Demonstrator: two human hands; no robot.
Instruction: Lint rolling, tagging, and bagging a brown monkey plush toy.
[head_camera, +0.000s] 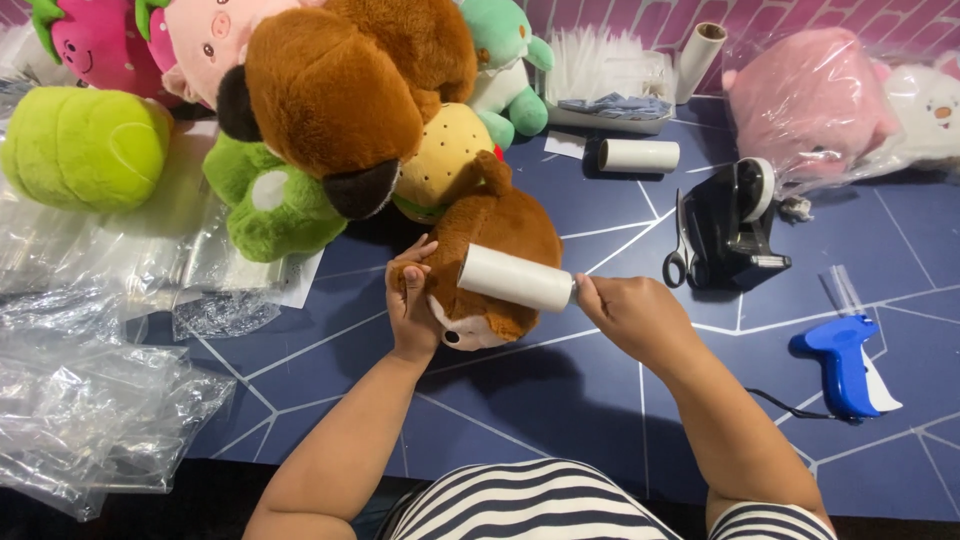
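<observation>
Left hand (411, 300) clamped on the near-left side of a small brown plush (495, 250), fingers curled over its edge, pinning it to the blue counter (560, 400). Right hand (632, 312) closed around the handle of a lint roller (516, 277), white roll lying across the plush's middle, touching the fur. Plush at the centre of the counter, face turned toward the near edge, dark nose and pale muzzle showing just under the roll.

Behind it, a heap of soft toys: a big brown plush (340, 90) on top, a burger plush (445, 150) touching the small one's far end, a green frog (275, 205) to the left, a lime green plush (85, 145) farther left, a pink pig (205, 40) and a teal plush (505, 60) at the far edge.

Left side piled with clear bags (95, 420), crumpled and overlapping.

Far right of centre, a spare roll (640, 155) lying on its side, a second roll (700, 55) leaning near the wall. Right of the hands, scissors (680, 250) just beside a black tape dispenser (735, 225). Farther right and nearer, a blue tagging gun (840, 360), well apart from the hands. Far right corner, a pink plush in a bag (810, 105).

Striped shirt (530, 505) at the near edge.
</observation>
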